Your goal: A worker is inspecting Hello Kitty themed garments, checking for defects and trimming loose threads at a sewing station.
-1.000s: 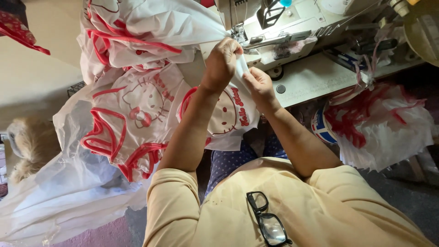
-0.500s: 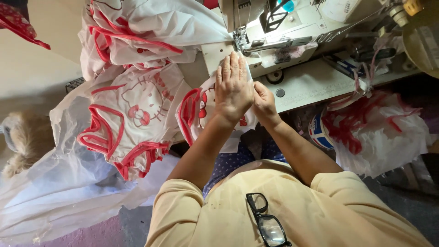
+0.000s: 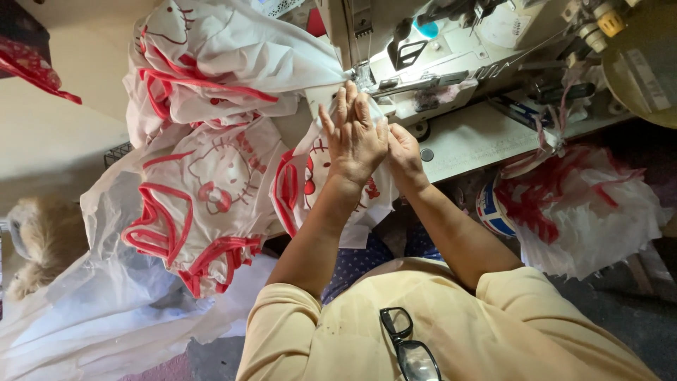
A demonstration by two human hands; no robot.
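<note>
Nearest: black glasses (image 3: 409,349) hang at the neck of the yellow shirt (image 3: 493,331), out of the way of both forearms. Left hand (image 3: 355,134) is flat, fingers straight and together, pressing the white-and-red printed fabric piece (image 3: 310,180) onto the machine bed, likely to keep it taut; right hand (image 3: 403,152) sits just beside it, partly hidden, fingers curled on the fabric edge, grip unclear. Beyond: sewing machine (image 3: 423,56) with its needle area just past the fingertips, finished pieces (image 3: 211,85) piled left, more fabric (image 3: 578,204) bagged right.
</note>
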